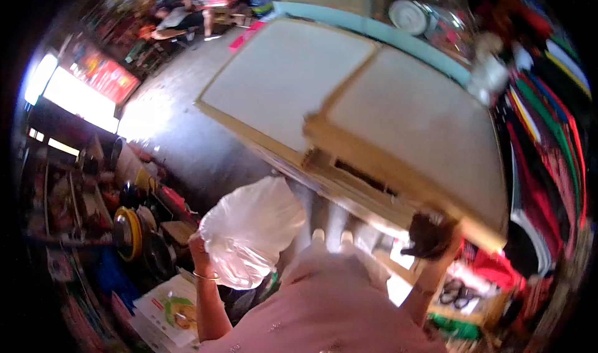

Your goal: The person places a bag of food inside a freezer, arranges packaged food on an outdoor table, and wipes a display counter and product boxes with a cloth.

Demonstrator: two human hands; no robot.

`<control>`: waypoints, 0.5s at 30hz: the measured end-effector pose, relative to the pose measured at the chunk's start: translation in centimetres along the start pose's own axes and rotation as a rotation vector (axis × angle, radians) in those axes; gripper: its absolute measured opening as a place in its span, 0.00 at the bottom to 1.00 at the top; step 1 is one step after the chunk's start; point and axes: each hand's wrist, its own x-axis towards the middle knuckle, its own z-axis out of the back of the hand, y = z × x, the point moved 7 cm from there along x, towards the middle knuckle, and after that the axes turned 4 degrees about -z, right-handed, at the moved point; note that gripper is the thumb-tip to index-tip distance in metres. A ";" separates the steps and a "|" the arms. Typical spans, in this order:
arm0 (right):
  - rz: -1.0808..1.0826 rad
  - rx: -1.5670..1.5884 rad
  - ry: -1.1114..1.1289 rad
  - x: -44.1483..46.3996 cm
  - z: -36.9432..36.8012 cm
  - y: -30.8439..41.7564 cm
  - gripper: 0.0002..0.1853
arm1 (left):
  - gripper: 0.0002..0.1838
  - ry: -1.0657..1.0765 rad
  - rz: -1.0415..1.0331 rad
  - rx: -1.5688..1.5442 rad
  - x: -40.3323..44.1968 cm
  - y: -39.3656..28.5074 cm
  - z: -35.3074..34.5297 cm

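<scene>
A puffed-out white plastic bag [252, 231] hangs from my left hand [199, 253], whose fingers are closed on its gathered edge. A bangle circles that wrist. On the other side, my right hand [453, 238] is at the front right corner of a wood-edged table with pale panels [411, 116]. A dark brown, blurred thing [428, 236] is at this hand; its kind is unclear, and it hides most of the fingers. The right panel's edge overlaps the left panel, and a dark slot shows below it.
Folded coloured cloths [548, 166] are stacked at the right. Pots and a yellow-rimmed round item [128, 233] crowd the left side. Grey floor [187, 129] runs along the table's left. A person [180, 20] is at the far back. Black scissors [458, 294] lie below my right hand.
</scene>
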 end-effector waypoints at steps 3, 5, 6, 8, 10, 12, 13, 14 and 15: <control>0.031 0.058 0.012 3.7 -3.5 5.7 0.24 | 0.10 0.008 -0.069 -0.136 3.3 -2.7 0.1; 0.039 -0.049 -0.072 3.3 -10.1 9.4 0.24 | 0.09 0.037 -0.125 -0.243 6.1 -5.4 -1.5; 0.046 -0.047 -0.080 4.0 -10.0 9.8 0.24 | 0.08 0.062 -0.146 -0.297 7.5 -6.7 -2.8; 0.020 0.007 0.050 4.9 -10.3 10.2 0.24 | 0.08 0.120 -0.181 -0.421 10.6 -9.2 -6.3; 0.013 0.037 0.083 5.0 -10.0 10.3 0.22 | 0.07 0.178 -0.192 -0.592 13.2 -11.2 -10.8; -0.019 0.116 0.111 5.0 -10.1 10.2 0.21 | 0.07 0.225 -0.170 -0.786 15.9 -12.7 -15.8; -0.015 0.116 0.106 4.9 -10.2 10.2 0.21 | 0.07 0.242 -0.152 -0.882 17.3 -13.2 -18.4; -0.008 0.093 0.066 4.8 -10.0 10.3 0.21 | 0.07 0.252 -0.128 -0.982 18.7 -13.6 -21.0; -0.003 0.068 0.026 4.6 -9.9 10.4 0.20 | 0.07 0.254 -0.106 -1.074 19.9 -14.0 -23.5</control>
